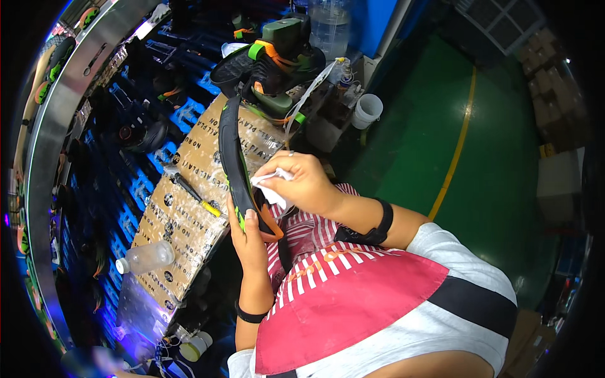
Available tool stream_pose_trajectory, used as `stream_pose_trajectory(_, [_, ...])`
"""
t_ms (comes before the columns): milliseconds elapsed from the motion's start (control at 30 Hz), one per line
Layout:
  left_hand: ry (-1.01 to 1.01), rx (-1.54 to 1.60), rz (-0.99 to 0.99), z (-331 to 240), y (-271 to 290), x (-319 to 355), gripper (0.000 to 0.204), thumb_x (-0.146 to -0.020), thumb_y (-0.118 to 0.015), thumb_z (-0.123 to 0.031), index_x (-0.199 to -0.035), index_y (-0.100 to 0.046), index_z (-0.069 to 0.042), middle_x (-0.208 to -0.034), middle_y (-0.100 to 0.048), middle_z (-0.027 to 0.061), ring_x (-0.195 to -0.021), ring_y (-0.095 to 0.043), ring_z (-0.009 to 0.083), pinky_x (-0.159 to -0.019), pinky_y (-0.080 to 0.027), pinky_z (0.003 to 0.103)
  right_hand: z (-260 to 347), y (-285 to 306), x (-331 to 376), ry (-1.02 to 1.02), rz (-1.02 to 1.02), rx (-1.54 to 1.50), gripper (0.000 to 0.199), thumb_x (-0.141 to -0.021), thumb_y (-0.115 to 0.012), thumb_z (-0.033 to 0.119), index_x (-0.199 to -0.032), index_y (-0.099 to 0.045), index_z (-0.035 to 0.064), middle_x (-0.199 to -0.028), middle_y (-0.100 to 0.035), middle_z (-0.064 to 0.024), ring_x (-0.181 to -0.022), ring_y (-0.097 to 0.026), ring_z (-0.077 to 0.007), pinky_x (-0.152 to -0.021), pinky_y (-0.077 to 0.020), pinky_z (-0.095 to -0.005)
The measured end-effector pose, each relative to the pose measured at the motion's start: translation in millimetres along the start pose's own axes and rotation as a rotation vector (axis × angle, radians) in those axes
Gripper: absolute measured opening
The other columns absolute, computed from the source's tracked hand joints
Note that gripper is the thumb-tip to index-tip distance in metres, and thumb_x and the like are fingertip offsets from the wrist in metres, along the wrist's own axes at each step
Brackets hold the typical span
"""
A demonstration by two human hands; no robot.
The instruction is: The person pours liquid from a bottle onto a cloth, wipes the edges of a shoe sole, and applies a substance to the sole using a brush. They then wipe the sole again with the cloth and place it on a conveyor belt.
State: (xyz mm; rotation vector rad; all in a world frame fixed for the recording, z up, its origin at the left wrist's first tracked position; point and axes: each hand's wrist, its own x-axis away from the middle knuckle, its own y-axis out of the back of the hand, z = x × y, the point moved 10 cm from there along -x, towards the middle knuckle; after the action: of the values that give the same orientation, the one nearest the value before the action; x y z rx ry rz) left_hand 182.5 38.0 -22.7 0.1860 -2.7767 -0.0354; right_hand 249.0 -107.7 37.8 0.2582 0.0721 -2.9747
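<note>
Left hand (247,236) holds the black shoe sole (234,157) upright over the desk (183,220) edge, grip closed on its heel end. Right hand (301,183) pinches a white cloth (270,186) against the sidewall. Advisable: steady support, even strokes along the edge.

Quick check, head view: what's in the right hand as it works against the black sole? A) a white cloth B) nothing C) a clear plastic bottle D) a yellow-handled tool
A: the right hand pinches a white cloth against the black sole that the left hand steadies; the yellow-handled tool and the clear plastic bottle lie on the cardboard-covered bench.
</note>
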Motion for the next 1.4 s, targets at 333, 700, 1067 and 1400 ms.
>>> stream_pose_trajectory(333, [-0.284, -0.275, -0.076, -6, 4, 10, 0.055, -0.085, -0.051, -0.015, -0.133, -0.033, 0.001, -0.101, -0.052, 0.0142, -0.085, -0.053, 0.0168, -0.077, -0.043, 0.029, 32, -35, 12, 0.566, -0.029, 0.544, 0.013, -0.067, -0.060, -0.001, -0.080, -0.058, 0.0009, -0.077, -0.054, -0.0101, -0.069, -0.056, -0.0271, -0.061, -0.0456, -0.0345])
stream_pose_trajectory(700, [-0.283, -0.233, -0.067, -4, 15, 7, 0.053, -0.084, -0.056, -0.018, -0.128, -0.038, 0.003, -0.088, -0.048, 0.0179, -0.047, -0.053, 0.0173, -0.050, -0.046, 0.031, 15, -54, 11, 0.351, 0.140, 0.413, 0.012, -0.070, -0.061, 0.001, -0.081, -0.061, -0.0011, -0.075, -0.058, -0.0138, -0.070, -0.059, -0.0292, -0.062, -0.0472, -0.0342])
stream_pose_trajectory(1067, [-0.148, -0.186, -0.121, 25, 30, 7, 0.051, -0.085, -0.055, -0.024, -0.132, -0.039, -0.008, -0.084, -0.046, 0.0168, -0.048, -0.056, 0.0187, -0.049, -0.047, 0.031, 8, -63, 14, 0.301, 0.159, 0.389, 0.011, -0.071, -0.060, -0.001, -0.082, -0.061, -0.0019, -0.077, -0.058, -0.0139, -0.067, -0.058, -0.0281, -0.060, -0.0469, -0.0328])
stream_pose_trajectory(1400, [-0.291, -0.294, -0.132, 16, 31, -3, 0.050, -0.089, -0.050, -0.021, -0.133, -0.034, -0.004, -0.080, -0.051, 0.0115, -0.043, -0.053, 0.0121, -0.040, -0.043, 0.024, 19, -62, 9, 0.315, 0.127, 0.383, 0.009, -0.071, -0.057, -0.001, -0.079, -0.060, -0.0006, -0.074, -0.056, -0.0143, -0.065, -0.056, -0.0304, -0.059, -0.0454, -0.0359])
